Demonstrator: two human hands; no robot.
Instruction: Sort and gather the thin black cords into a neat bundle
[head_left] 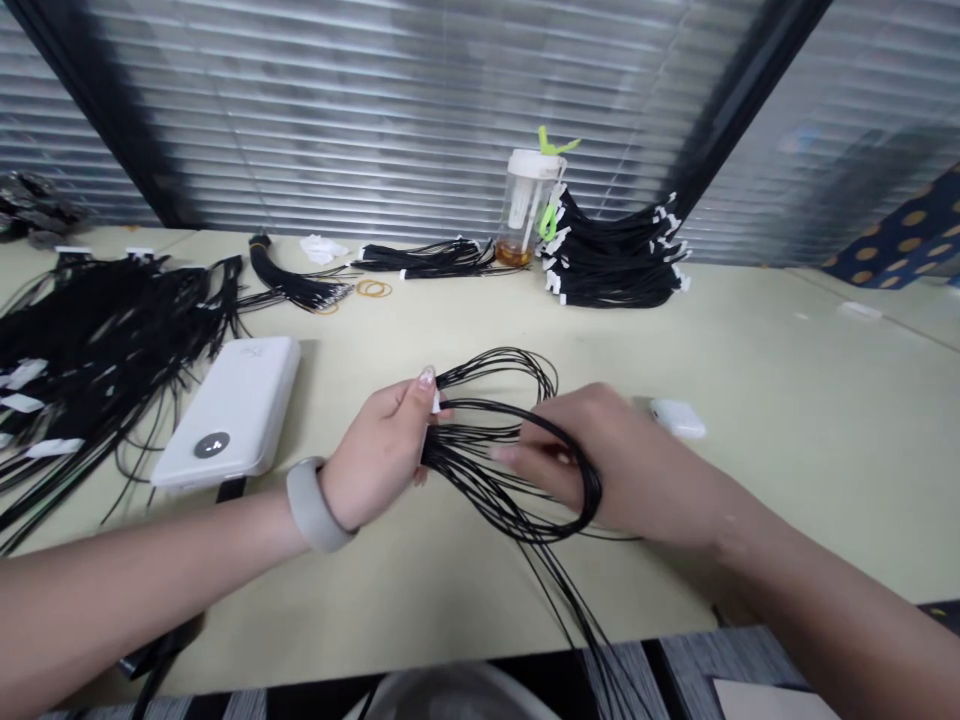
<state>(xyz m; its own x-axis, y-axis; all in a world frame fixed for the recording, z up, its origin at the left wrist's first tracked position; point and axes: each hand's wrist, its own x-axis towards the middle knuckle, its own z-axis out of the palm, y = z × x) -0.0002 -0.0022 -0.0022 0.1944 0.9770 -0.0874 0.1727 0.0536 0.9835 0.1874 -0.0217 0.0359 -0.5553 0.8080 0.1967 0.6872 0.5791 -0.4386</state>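
My left hand (390, 440), with a grey band on the wrist, pinches a bundle of thin black wires (480, 485) by its white connector (436, 402). From there the wires fan to the right in loops, and several loose ends hang past the table's front edge. My right hand (592, 450) is curled inside the looped wires, its fingers closed around some of them and slightly blurred. The wires pass over and around its knuckles, so the fingertips are partly hidden.
A white power bank (232, 410) lies left of my hands, beside a heap of black wires (97, 340). Farther back are a tied wire bundle (289, 275), rubber bands (373, 288), a drink bottle (525, 205) and stacked wire bundles (615, 255). A small white case (679, 418) sits right.
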